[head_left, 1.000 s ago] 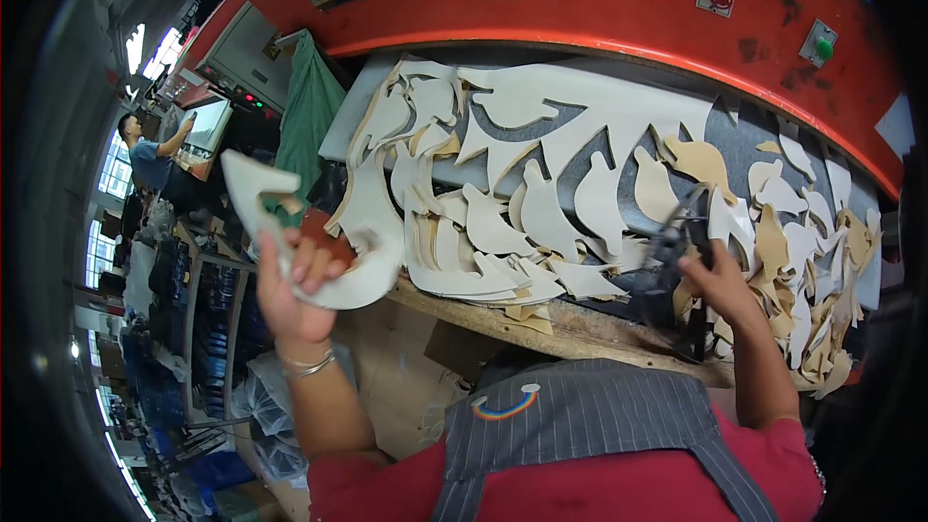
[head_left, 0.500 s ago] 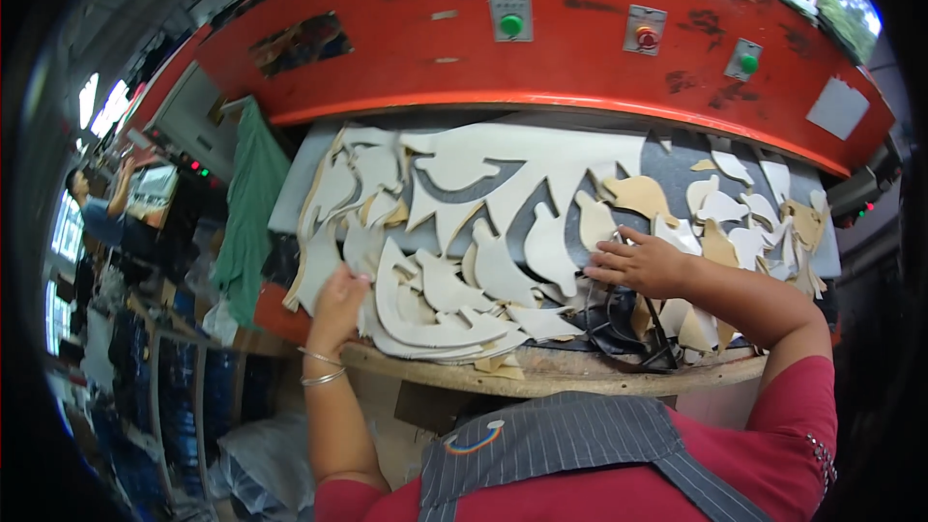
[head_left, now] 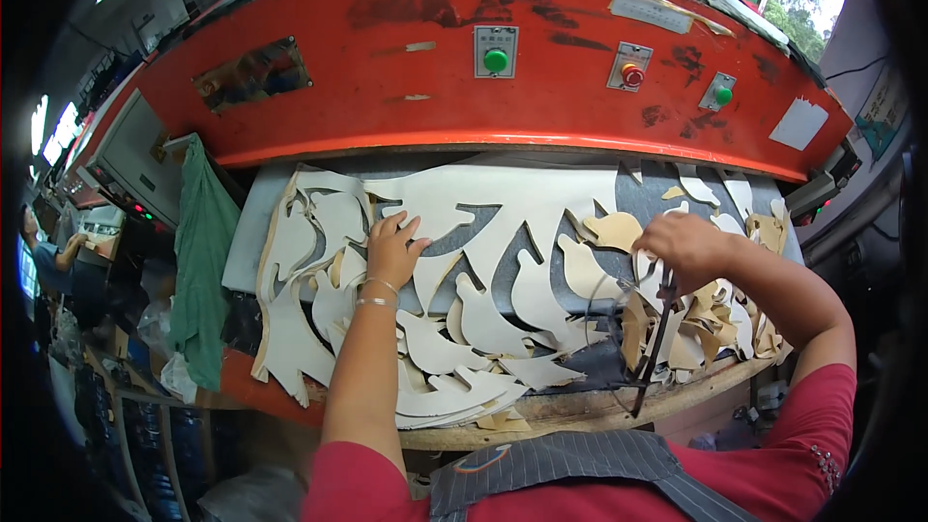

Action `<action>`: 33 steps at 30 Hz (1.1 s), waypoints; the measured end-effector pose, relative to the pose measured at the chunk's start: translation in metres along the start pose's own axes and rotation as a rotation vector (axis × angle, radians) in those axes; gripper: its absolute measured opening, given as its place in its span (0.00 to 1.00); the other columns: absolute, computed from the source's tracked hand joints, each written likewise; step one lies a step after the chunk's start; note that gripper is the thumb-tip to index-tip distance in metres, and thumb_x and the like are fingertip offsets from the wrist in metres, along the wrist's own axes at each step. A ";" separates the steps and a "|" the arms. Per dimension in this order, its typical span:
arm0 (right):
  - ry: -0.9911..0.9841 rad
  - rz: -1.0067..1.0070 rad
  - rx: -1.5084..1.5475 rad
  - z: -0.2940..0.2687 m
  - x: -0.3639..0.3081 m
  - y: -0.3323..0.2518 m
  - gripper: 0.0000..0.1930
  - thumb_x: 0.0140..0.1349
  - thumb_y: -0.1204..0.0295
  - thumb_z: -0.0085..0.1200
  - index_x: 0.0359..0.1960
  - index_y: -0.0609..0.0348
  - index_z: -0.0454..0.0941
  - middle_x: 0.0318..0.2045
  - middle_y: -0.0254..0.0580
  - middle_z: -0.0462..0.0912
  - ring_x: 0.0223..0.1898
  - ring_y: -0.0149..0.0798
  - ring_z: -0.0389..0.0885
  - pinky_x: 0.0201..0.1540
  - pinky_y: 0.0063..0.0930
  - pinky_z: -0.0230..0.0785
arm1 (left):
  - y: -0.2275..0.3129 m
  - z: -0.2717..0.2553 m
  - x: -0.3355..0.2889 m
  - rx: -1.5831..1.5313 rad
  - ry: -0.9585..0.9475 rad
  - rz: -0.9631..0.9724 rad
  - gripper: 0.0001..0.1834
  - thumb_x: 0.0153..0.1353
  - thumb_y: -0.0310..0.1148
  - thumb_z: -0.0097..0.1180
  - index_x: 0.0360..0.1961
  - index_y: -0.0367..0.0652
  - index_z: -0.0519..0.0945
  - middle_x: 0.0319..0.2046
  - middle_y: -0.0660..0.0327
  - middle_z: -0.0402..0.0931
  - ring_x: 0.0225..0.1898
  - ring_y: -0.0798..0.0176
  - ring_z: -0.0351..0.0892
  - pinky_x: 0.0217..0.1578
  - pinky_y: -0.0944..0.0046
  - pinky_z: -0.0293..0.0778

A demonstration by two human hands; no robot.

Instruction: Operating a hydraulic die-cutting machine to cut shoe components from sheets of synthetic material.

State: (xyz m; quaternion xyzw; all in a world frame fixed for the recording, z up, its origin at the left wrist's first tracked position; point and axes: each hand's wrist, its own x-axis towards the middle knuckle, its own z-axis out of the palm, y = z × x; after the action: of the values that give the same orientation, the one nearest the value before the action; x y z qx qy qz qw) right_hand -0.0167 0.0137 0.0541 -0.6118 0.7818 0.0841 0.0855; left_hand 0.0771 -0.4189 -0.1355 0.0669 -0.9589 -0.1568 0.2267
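Observation:
My left hand (head_left: 391, 249) lies with its fingers spread on the cut white sheet (head_left: 483, 188), beside a curved cut-out piece. On the right, my right hand (head_left: 681, 246) is closed on a cutting die (head_left: 667, 302), a thin frame of dark metal strip. The die hangs tilted from my fingers above the worktop's front part, its lower end near the wooden edge; its outline is partly blurred. Between the hands lie several curved white pieces (head_left: 541, 300) with pointed ends. Tan and white scraps (head_left: 710, 324) are heaped under and beside my right forearm.
Beyond the worktop stands a red press beam (head_left: 406, 97) with green buttons (head_left: 495, 61) and a red button (head_left: 632, 75). A green cloth (head_left: 203, 261) hangs at the left. The wooden front edge (head_left: 570, 422) runs close to my apron. Another person (head_left: 53, 256) is at the far left.
My left hand has moved from the near left edge inward onto the sheet. My right hand has lifted the cutting die off the pieces. The view has shifted slightly.

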 end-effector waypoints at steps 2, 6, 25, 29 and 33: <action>0.076 0.272 0.156 -0.002 0.000 0.009 0.45 0.31 0.50 0.72 0.51 0.63 0.68 0.41 0.49 0.73 0.46 0.51 0.73 0.50 0.38 0.66 | 0.003 0.006 0.001 -0.037 0.019 0.002 0.23 0.52 0.42 0.62 0.49 0.45 0.80 0.55 0.56 0.71 0.56 0.49 0.65 0.58 0.54 0.62; 0.365 0.591 0.343 0.021 0.084 0.010 0.52 0.30 0.49 0.73 0.55 0.67 0.63 0.49 0.57 0.71 0.53 0.54 0.70 0.56 0.40 0.63 | 0.000 0.008 -0.003 -0.085 0.076 -0.012 0.22 0.53 0.41 0.62 0.49 0.46 0.80 0.55 0.56 0.71 0.55 0.48 0.66 0.57 0.55 0.63; 0.487 0.660 0.373 0.091 0.224 0.034 0.51 0.33 0.44 0.71 0.56 0.67 0.67 0.50 0.57 0.73 0.55 0.53 0.69 0.58 0.38 0.63 | 0.001 0.017 -0.011 -0.165 0.191 -0.123 0.19 0.56 0.32 0.58 0.46 0.31 0.77 0.49 0.51 0.73 0.54 0.48 0.69 0.55 0.55 0.65; 0.476 0.630 0.592 0.108 0.197 0.050 0.46 0.41 0.53 0.70 0.62 0.59 0.63 0.55 0.58 0.71 0.59 0.55 0.67 0.61 0.41 0.59 | -0.001 0.016 -0.010 -0.095 0.199 -0.064 0.19 0.57 0.31 0.56 0.49 0.34 0.76 0.51 0.52 0.71 0.52 0.48 0.70 0.53 0.56 0.67; 0.640 0.522 0.587 0.123 0.192 0.048 0.36 0.47 0.67 0.66 0.60 0.56 0.67 0.51 0.52 0.76 0.54 0.48 0.74 0.56 0.34 0.65 | -0.003 0.013 -0.008 -0.113 0.046 -0.096 0.21 0.58 0.31 0.53 0.54 0.38 0.73 0.56 0.56 0.67 0.60 0.50 0.63 0.59 0.52 0.58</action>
State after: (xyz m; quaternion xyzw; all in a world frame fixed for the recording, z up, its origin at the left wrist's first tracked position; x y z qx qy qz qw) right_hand -0.1052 -0.1263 -0.1098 -0.3412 0.8864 -0.3125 -0.0137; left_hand 0.0788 -0.4163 -0.1511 0.1034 -0.9388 -0.2195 0.2445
